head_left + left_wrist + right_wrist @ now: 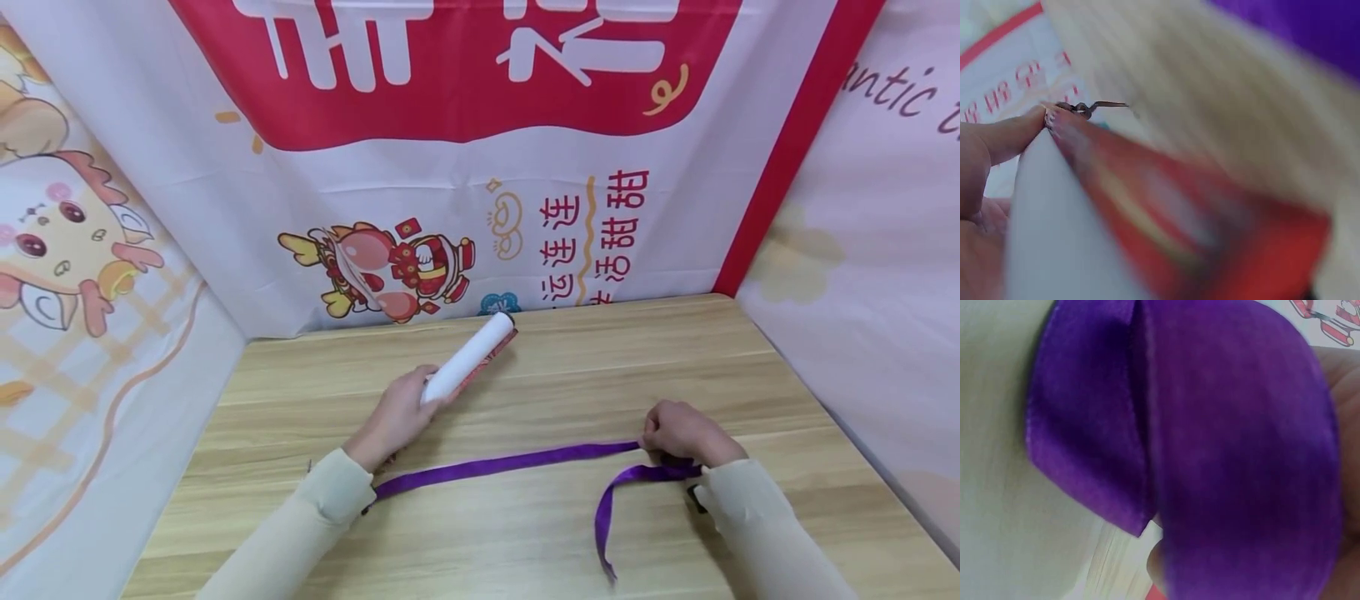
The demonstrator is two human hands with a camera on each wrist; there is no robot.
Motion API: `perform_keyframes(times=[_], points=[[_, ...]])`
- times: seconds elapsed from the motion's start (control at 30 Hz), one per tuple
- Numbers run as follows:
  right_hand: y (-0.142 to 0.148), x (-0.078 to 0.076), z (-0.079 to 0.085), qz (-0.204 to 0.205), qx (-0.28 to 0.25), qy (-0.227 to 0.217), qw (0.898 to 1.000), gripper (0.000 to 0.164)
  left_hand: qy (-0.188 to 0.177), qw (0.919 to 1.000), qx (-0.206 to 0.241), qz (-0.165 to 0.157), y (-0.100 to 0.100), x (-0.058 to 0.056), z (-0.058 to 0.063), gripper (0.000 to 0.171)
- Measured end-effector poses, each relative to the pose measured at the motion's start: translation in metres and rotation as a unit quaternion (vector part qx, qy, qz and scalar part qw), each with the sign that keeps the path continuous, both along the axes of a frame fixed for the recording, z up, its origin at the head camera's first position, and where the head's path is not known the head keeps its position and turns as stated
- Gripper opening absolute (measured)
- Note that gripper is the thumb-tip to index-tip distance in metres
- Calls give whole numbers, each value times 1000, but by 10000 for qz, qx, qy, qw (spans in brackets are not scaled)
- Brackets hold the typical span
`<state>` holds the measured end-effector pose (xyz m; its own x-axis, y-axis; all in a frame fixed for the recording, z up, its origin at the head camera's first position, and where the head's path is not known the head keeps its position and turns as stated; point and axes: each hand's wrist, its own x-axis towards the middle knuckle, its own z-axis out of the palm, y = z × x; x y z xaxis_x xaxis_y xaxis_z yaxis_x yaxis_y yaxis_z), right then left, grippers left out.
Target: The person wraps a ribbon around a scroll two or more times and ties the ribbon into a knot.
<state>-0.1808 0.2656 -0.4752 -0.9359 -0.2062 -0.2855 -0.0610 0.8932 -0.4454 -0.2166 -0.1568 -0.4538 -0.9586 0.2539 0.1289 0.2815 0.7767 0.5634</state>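
Note:
My left hand (397,414) grips the lower end of a rolled-up scroll (468,357), tilted up to the right over the table. Its outside is white, with a red printed edge (1147,194) along one side and a thin dark cord (1085,109) at one end in the left wrist view. A purple ribbon (510,462) stretches over the wood from beneath the left wrist to my right hand (686,432), which pinches it. From there a loose tail (606,517) curves toward the front. In the right wrist view, looped ribbon (1244,450) hides most of the fingers.
The wooden table (600,367) backs onto a white and red printed cloth (465,167). Printed cloth also hangs at the left side (150,350) and the right side (847,317). A small dark object (697,498) shows by the right wrist.

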Motion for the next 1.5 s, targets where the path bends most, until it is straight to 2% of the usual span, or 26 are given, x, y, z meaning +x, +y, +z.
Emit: perform_keyframes(times=[0.13, 0.2, 0.23, 0.3, 0.37, 0.4, 0.5, 0.6, 0.67, 0.7, 0.77, 0.93, 1.07, 1.1, 1.2, 1.27, 1.37, 1.5], points=[[0, 1, -1, -13, 19, 26, 10000, 14, -615, 9981, 40, -59, 15, 16, -5, 62], [0, 2, 0, 15, 25, 34, 10000, 14, -809, 9966, 120, -109, 21, 23, -7, 63], [0, 3, 0, 21, 16, 30, 10000, 15, -870, 9959, 197, -113, 24, 26, -8, 63], [0, 3, 1, 20, 0, 31, 10000, 15, -1141, 9912, 662, -97, 31, 33, -8, 64], [0, 4, 2, 13, 3, 45, 10000, 15, -1529, 9797, 1300, -15, 39, 40, -6, 67], [0, 4, 2, 14, -10, 48, 10000, 15, -1749, 9709, 1636, 46, 42, 43, -5, 69], [0, 4, 3, -8, -24, 4, 10000, 15, -2387, 9367, 2544, 295, 53, 54, 0, 72], [0, 4, 3, -21, -73, -43, 10000, 14, -2794, 9116, 2985, 431, 62, 66, 4, 72], [0, 4, 4, -44, -86, -65, 9999, 14, -2943, 9038, 3078, 436, 69, 73, 5, 73], [1, 4, 4, -37, -98, -58, 9999, 15, -2971, 9030, 3073, 425, 73, 76, 4, 74], [1, 5, 5, -29, -97, -38, 9999, 15, -2966, 9098, 2874, 417, 80, 82, 1, 77], [0, 6, 5, -14, -59, -17, 10000, 16, -2559, 9395, 2274, 148, 87, 87, -12, 86], [1, 5, 3, 14, -54, -37, 10000, 16, -2261, 9518, 2069, -122, 88, 88, -22, 97], [1, 5, 2, 29, -53, -29, 10000, 16, -2134, 9570, 1960, -159, 89, 88, -24, 98], [2, 3, 2, 21, -11, -21, 10000, 15, -1707, 9720, 1597, -242, 91, 87, -26, 93], [2, 3, 2, 23, 7, -10, 10000, 15, -1455, 9797, 1354, -260, 93, 87, -26, 84], [2, 3, 3, 35, 27, 14, 10000, 15, -1268, 9846, 1182, -210, 98, 86, -25, 69], [1, 4, 3, 87, -11, 75, 9999, 15, -1104, 9854, 1292, -78, 106, 85, -23, 60]])
